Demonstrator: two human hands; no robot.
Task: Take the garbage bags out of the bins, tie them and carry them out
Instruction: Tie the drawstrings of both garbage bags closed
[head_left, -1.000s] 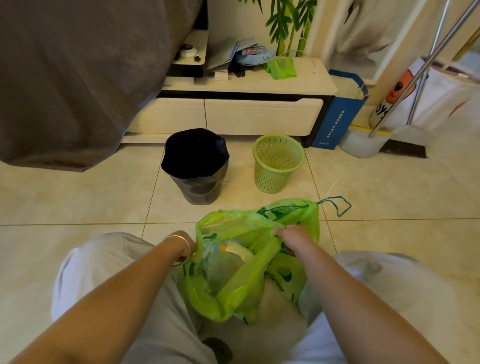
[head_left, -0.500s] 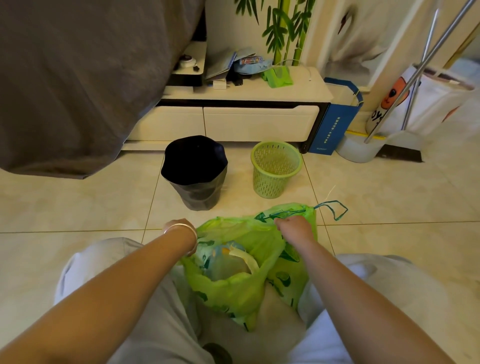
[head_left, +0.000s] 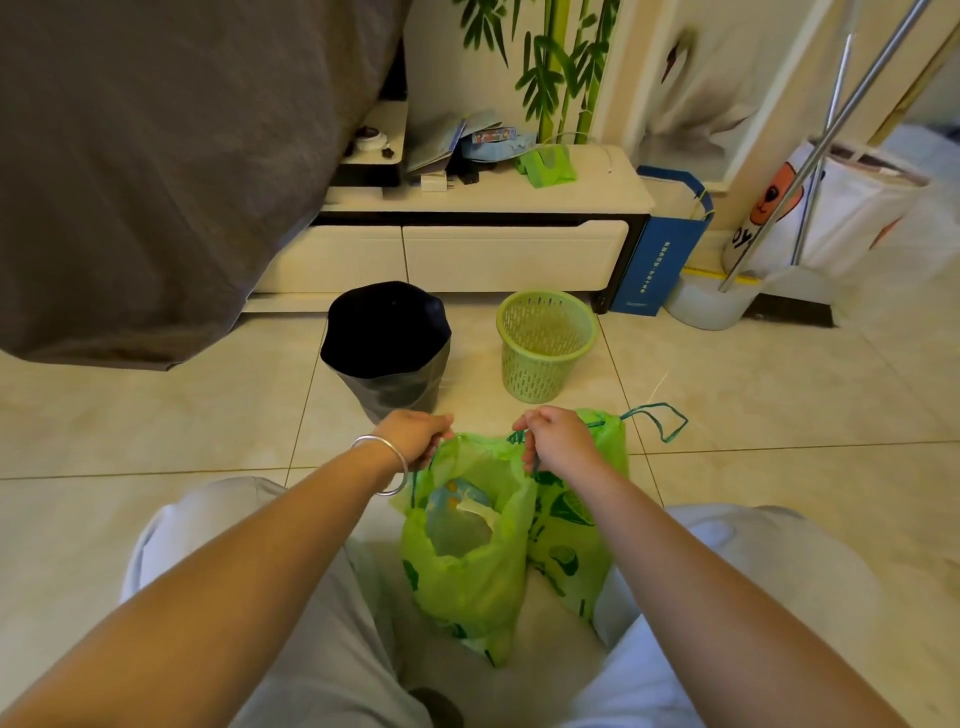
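A light green garbage bag (head_left: 470, 577) with dark green prints stands on the tiled floor between my knees, its mouth open over pale rubbish inside. My left hand (head_left: 415, 436), with a silver bangle on the wrist, is shut on the bag's rim at its left side. My right hand (head_left: 558, 439) grips the rim and the dark green drawstring at its right side. A loop of the drawstring (head_left: 660, 423) trails on the floor to the right. Beyond the bag stand a bin lined with a black bag (head_left: 387, 348) and a green mesh bin (head_left: 545, 345) with no bag.
A low white cabinet (head_left: 467, 249) with clutter on top runs behind the bins. Grey fabric (head_left: 156, 156) hangs at the upper left. A blue paper bag (head_left: 660, 260), a white bucket (head_left: 711, 304) with metal poles and a white printed bag (head_left: 831, 218) stand at the right.
Both hands have risen and moved forward, pulling the bag's rim up and its mouth apart. The bag now stands taller between my knees.
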